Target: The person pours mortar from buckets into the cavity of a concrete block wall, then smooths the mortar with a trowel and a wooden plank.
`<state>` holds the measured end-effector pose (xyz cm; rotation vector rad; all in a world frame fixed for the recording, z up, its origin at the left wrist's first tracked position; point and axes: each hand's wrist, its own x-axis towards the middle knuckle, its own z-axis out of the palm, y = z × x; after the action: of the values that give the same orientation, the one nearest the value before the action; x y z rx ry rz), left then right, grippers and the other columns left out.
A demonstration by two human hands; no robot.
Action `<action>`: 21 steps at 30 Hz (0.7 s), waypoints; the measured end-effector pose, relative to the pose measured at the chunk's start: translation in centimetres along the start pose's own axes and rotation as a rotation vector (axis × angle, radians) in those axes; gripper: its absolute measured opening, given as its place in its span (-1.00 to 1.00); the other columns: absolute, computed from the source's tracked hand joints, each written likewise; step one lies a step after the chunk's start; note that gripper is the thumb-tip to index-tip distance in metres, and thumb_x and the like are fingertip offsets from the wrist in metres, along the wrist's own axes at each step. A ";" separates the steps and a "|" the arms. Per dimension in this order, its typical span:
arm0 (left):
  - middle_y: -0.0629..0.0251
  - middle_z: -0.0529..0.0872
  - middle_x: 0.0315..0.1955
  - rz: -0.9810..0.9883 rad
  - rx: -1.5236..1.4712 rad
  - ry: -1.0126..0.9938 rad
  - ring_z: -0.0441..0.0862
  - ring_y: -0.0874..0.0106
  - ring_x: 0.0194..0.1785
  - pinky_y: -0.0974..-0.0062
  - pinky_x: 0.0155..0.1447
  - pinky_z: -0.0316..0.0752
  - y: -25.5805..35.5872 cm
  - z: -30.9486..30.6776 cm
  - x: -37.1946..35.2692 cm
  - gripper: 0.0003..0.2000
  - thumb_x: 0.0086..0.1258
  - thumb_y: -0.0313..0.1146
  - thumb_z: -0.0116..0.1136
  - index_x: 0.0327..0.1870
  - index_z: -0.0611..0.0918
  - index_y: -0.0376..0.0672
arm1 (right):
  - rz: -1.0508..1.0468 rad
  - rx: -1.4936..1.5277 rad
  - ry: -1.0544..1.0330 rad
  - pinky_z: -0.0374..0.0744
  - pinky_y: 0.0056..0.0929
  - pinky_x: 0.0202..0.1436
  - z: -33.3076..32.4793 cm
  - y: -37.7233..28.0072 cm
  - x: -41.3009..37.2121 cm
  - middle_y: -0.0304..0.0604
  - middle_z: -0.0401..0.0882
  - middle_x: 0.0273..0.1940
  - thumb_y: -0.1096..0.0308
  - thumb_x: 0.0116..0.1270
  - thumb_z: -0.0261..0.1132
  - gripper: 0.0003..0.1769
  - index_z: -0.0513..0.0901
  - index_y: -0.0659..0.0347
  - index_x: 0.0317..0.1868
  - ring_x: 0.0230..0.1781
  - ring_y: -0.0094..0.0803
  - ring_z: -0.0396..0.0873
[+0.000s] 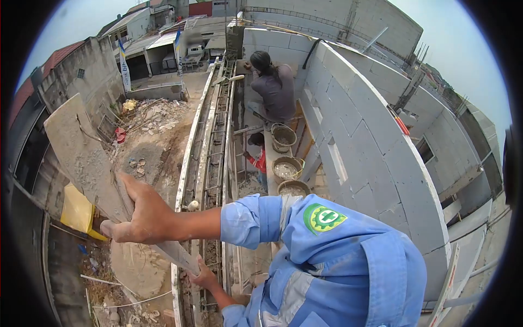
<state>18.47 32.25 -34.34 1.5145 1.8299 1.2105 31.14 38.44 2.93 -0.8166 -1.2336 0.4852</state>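
My right hand [140, 211] is closed round a long grey board [81, 150] crusted with dried cement. Its wide part slants up to the left, in front of the yard. A narrower strip [177, 256] runs from under this hand down to the right; my hand hides whether it is the same piece. Fingers of my left hand [205, 277] close on the strip's lower end. Both hands are above the long formwork [201, 163] with steel bars [220, 131] along the wall top.
A co-worker [275, 87] crouches ahead on the scaffold, near a trowel [237, 78]. Another person in red [257, 158] is lower down. Buckets of mortar [287, 168] line the plank. A grey block wall [376, 158] rises at right; the ground with rubble [158, 114] lies far below left.
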 end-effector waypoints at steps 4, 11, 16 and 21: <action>-0.22 0.66 -0.07 -0.105 -0.346 -0.247 0.64 0.04 0.00 0.18 0.09 0.50 4.4 -1.9 -0.1 -0.40 0.20 -0.17 0.46 0.06 0.56 -0.55 | 0.189 0.081 -0.042 0.50 -0.31 0.19 -2.2 -0.4 -0.4 0.06 0.57 0.06 0.08 -0.03 0.57 -0.05 0.33 0.41 0.28 0.04 -0.28 0.56; -0.20 0.46 0.24 0.159 -0.040 -0.355 0.48 -0.02 0.23 0.13 0.28 0.39 -0.8 -5.6 -1.8 -0.16 0.17 -0.04 0.47 0.31 0.36 -0.47 | 0.007 -0.044 0.090 0.56 -0.34 0.05 -2.3 -0.7 -0.7 0.05 0.64 -0.08 0.16 -0.01 0.55 -0.11 0.32 0.41 0.25 -0.12 -0.31 0.63; -0.21 0.17 0.44 0.105 0.523 -0.564 0.17 -0.15 0.46 0.00 0.42 0.25 -6.7 -9.4 -4.8 -0.22 0.26 0.08 0.33 0.35 0.39 -0.33 | 0.103 0.203 0.144 0.54 -0.25 0.04 -3.8 0.0 -0.3 0.22 0.61 -0.12 0.20 -0.09 0.50 -0.23 0.40 0.47 0.08 -0.12 -0.06 0.61; -0.20 0.12 0.46 0.254 0.594 -0.624 0.12 -0.15 0.48 -0.02 0.43 0.22 -8.4 -10.1 -7.2 -0.25 0.29 0.07 0.30 0.34 0.39 -0.33 | -0.042 0.163 0.233 0.57 -0.30 -0.25 -4.6 1.9 -0.3 0.00 0.65 -0.40 0.25 -0.11 0.50 -0.29 0.40 0.42 0.02 -0.42 -0.25 0.63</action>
<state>7.92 22.08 -37.66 2.1797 1.6451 0.1917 35.67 38.14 0.75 -0.6865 -0.9807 0.4367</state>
